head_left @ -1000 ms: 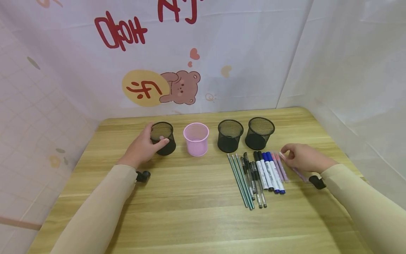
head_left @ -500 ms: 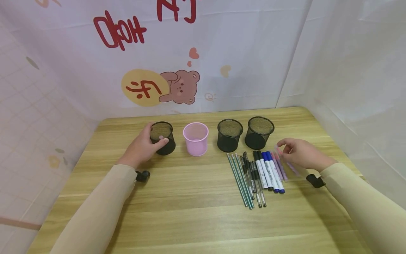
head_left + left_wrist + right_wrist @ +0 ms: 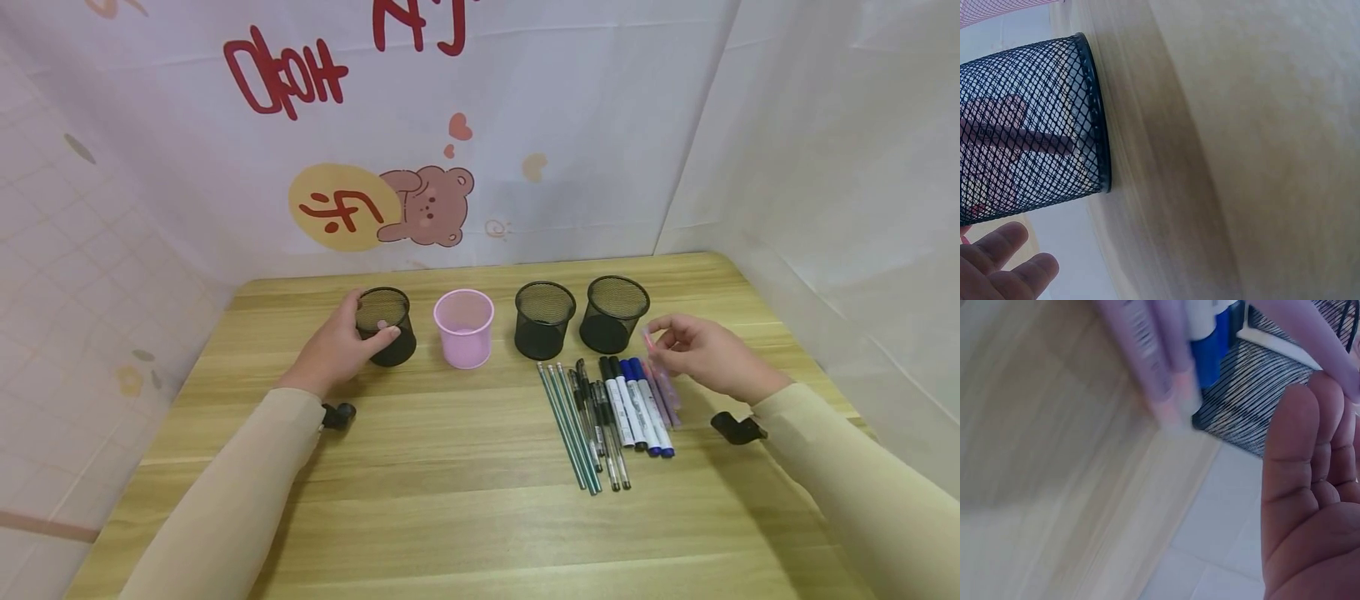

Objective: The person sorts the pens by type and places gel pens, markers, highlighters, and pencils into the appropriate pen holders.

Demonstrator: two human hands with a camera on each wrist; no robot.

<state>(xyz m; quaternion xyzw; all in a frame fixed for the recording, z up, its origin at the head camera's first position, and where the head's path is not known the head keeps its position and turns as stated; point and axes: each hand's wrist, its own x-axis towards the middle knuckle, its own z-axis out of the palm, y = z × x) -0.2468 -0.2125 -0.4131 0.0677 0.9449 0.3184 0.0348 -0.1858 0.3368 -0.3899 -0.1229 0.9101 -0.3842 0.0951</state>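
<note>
At the far left of the row of pen cups, my left hand [image 3: 339, 343] holds a black mesh pen cup [image 3: 395, 346], thumb in front and fingers at its far side. In the left wrist view, a slender shape shows through the mesh of this cup [image 3: 1041, 181]. My right hand [image 3: 708, 354] pinches a purple, pink-ended pen [image 3: 651, 342] between thumb and fingertips. In the right wrist view, the held pen [image 3: 1300, 328] slants above the fingers. It overlaps the other purple pens [image 3: 663, 400] at the right end of the row.
A pink cup [image 3: 465, 346] and two more black mesh cups [image 3: 540, 333] stand along the back of the wooden table [image 3: 450, 517]. Left of the purple pens lie blue and black markers [image 3: 636, 417], black gel pens [image 3: 600, 433] and green pencils [image 3: 572, 433]. A printed cloth hangs behind.
My right hand has moved left and slightly away from me, carrying the pinched purple pen towards the others. The left hand has stayed on its cup.
</note>
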